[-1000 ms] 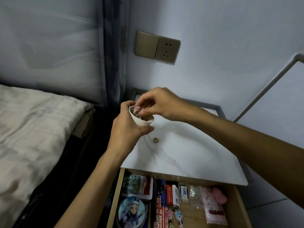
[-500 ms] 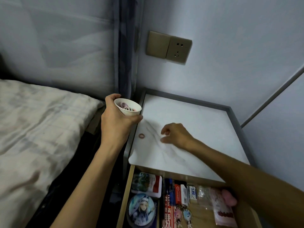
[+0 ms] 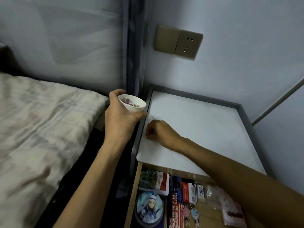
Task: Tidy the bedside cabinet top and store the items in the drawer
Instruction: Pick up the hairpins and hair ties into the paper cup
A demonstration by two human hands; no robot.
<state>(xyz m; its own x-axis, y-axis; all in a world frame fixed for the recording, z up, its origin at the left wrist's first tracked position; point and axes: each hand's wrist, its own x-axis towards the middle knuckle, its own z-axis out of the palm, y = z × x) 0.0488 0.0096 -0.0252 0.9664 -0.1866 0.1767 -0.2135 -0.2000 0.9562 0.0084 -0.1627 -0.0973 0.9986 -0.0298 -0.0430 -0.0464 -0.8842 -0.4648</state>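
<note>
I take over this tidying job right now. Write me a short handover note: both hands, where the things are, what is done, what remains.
Left hand grips the small white bowl of pastel hair ties, held just left of the cabinet.
Right hand rests on the white marble-pattern cabinet top, fingers curled; anything under them is hidden.
The wooden drawer is open and holds a printed pack, a round badge and keychains.
Done: hair ties sit in the bowl. Left: probably bowl into drawer, then close it.
</note>
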